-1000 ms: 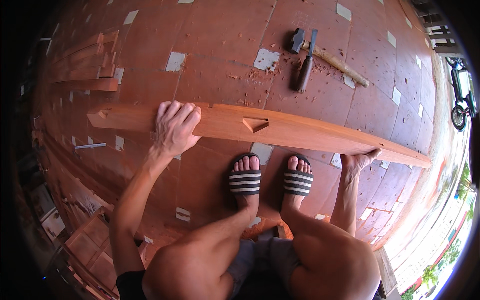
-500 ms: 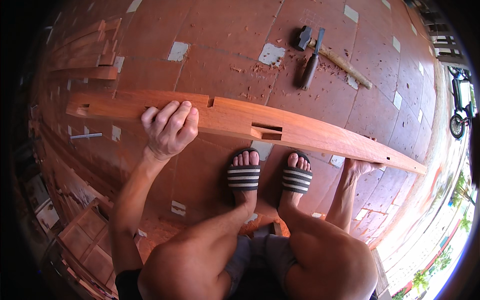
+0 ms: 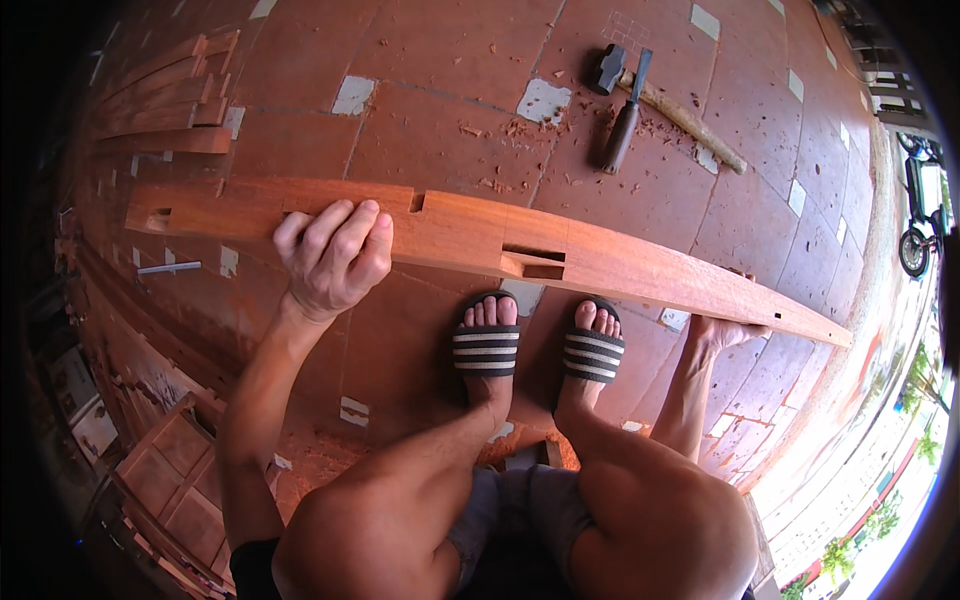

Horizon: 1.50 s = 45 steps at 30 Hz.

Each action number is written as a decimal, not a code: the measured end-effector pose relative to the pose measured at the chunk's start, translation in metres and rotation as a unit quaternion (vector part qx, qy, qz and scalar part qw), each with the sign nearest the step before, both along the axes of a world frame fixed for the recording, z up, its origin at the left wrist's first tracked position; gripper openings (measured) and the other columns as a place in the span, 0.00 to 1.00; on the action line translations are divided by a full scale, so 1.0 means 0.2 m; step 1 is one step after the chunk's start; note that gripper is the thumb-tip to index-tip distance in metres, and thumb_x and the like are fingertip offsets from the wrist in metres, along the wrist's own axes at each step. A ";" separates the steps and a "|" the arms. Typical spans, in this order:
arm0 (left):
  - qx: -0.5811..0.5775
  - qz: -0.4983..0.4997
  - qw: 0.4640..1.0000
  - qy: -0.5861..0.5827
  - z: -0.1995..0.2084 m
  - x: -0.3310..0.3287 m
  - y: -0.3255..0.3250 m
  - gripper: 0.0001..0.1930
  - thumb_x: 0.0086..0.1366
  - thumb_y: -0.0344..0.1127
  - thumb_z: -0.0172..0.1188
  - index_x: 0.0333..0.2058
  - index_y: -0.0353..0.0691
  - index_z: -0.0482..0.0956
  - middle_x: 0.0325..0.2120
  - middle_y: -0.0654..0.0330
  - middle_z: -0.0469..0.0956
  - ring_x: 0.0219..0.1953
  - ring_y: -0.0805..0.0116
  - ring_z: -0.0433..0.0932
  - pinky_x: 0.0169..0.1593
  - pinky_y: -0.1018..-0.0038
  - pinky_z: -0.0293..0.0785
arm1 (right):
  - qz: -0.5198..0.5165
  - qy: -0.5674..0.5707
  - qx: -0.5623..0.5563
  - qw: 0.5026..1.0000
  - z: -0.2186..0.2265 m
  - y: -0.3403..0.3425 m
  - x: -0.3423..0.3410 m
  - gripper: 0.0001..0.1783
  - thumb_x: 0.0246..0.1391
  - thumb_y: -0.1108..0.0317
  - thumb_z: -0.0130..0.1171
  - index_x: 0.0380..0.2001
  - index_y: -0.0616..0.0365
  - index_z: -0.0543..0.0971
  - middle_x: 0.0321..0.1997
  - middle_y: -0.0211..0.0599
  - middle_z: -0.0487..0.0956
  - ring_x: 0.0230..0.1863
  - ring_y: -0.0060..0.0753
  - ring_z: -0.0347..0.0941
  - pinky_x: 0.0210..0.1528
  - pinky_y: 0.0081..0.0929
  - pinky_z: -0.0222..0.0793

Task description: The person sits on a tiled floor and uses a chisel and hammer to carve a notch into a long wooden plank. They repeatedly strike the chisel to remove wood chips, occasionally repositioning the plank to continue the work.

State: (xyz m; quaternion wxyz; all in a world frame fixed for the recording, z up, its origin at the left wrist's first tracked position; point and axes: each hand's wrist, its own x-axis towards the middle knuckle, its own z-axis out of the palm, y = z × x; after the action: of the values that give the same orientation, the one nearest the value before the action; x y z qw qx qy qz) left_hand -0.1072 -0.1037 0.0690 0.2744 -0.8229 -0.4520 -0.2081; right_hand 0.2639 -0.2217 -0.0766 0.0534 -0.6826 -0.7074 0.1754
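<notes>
A long reddish wooden beam (image 3: pixel 450 225) with several mortises cut in it spans the view from left to right, in front of my feet. My left hand (image 3: pixel 338 255) wraps round it left of the middle, knuckles up. Toward its right end my right hand (image 3: pixel 728 332) grips it from the near side; part of those fingers is behind the wood. Beyond the beam on the tiled floor lie a hammer (image 3: pixel 690 122) with a wooden handle and a chisel (image 3: pixel 622 130) resting across that handle.
Wood shavings (image 3: pixel 490 132) are scattered over the floor tiles. A pile of cut timber (image 3: pixel 165 105) lies at the far left. Near left stands a wooden panelled piece (image 3: pixel 175 480). My sandalled feet (image 3: pixel 487 335) are just this side of the beam. A parked motorbike (image 3: pixel 915 215) shows far right.
The beam's left end and my left hand have shifted very slightly left. My right hand keeps its place, and both grips look the same.
</notes>
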 end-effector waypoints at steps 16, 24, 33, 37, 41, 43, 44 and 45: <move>-0.402 -0.002 0.903 -0.149 -0.46 0.05 0.10 0.29 0.37 0.43 0.86 0.37 0.43 0.78 0.36 0.60 0.77 0.44 0.57 0.77 0.52 0.60 0.67 | -0.373 0.053 0.127 0.918 0.26 0.66 0.71 0.39 0.59 0.54 0.73 0.64 0.67 0.70 0.61 0.55 0.72 0.63 0.49 0.70 0.65 0.50 0.69; -0.414 -0.002 0.902 -0.126 -0.64 0.17 0.19 0.31 0.39 0.47 0.86 0.39 0.44 0.78 0.39 0.60 0.77 0.47 0.57 0.77 0.52 0.59 0.67 | -0.141 0.095 0.015 0.985 0.06 1.29 0.09 0.46 0.53 0.33 0.72 0.55 0.67 0.80 0.47 0.56 0.86 0.48 0.51 0.85 0.53 0.45 0.80; -0.356 -0.047 0.914 -0.188 -0.29 0.35 0.43 0.45 0.49 0.47 0.82 0.65 0.44 0.72 0.62 0.56 0.73 0.64 0.53 0.72 0.65 0.54 0.68 | -0.037 0.110 0.009 0.993 0.22 1.48 -0.01 0.31 0.68 0.46 0.54 0.43 0.72 0.73 0.35 0.72 0.83 0.40 0.75 0.83 0.46 0.61 0.80; -0.196 -0.132 0.957 -0.169 -0.02 0.57 0.65 0.48 0.52 0.41 0.79 0.71 0.46 0.65 0.67 0.55 0.70 0.69 0.51 0.68 0.72 0.54 0.64 | 0.182 -0.064 0.078 0.978 0.81 1.38 -0.09 0.23 0.69 0.53 0.60 0.53 0.64 0.74 0.37 0.55 0.86 0.40 0.60 0.85 0.44 0.52 0.81; -0.298 -0.177 0.911 -0.223 0.14 0.75 0.84 0.46 0.54 0.38 0.75 0.72 0.42 0.64 0.56 0.50 0.80 0.58 0.48 0.79 0.65 0.57 0.73 | 0.332 -0.026 0.091 0.939 1.20 1.42 -0.12 0.18 0.66 0.59 0.65 0.49 0.62 0.77 0.40 0.54 0.86 0.43 0.60 0.84 0.46 0.51 0.81; -0.455 -0.143 0.847 -0.234 0.20 0.72 0.90 0.42 0.56 0.37 0.72 0.69 0.39 0.68 0.46 0.48 0.85 0.50 0.45 0.84 0.58 0.57 0.79 | 0.350 0.033 0.048 0.935 1.22 1.51 -0.13 0.19 0.62 0.59 0.70 0.48 0.60 0.80 0.43 0.51 0.87 0.47 0.56 0.85 0.49 0.47 0.81; -0.436 -0.133 0.847 -0.273 0.16 0.70 0.94 0.39 0.56 0.38 0.72 0.66 0.38 0.71 0.42 0.48 0.85 0.46 0.45 0.85 0.55 0.58 0.80 | 0.331 0.059 0.056 0.940 1.20 1.58 -0.11 0.21 0.61 0.57 0.71 0.51 0.59 0.80 0.45 0.50 0.87 0.48 0.54 0.85 0.50 0.46 0.81; -0.418 -0.118 0.845 -0.311 0.10 0.67 0.95 0.35 0.57 0.39 0.71 0.64 0.37 0.74 0.38 0.48 0.86 0.42 0.45 0.85 0.51 0.58 0.82 | 0.315 0.087 0.060 0.943 1.15 1.66 -0.10 0.24 0.60 0.56 0.72 0.53 0.59 0.81 0.46 0.49 0.88 0.50 0.53 0.85 0.52 0.45 0.81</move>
State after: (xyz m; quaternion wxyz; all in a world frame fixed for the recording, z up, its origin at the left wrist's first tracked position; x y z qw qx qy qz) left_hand 0.0258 0.0865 0.0894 -0.2779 -0.7987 -0.4571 -0.2754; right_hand 0.2441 0.1104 0.1543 0.0977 -0.4027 -0.8880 0.1994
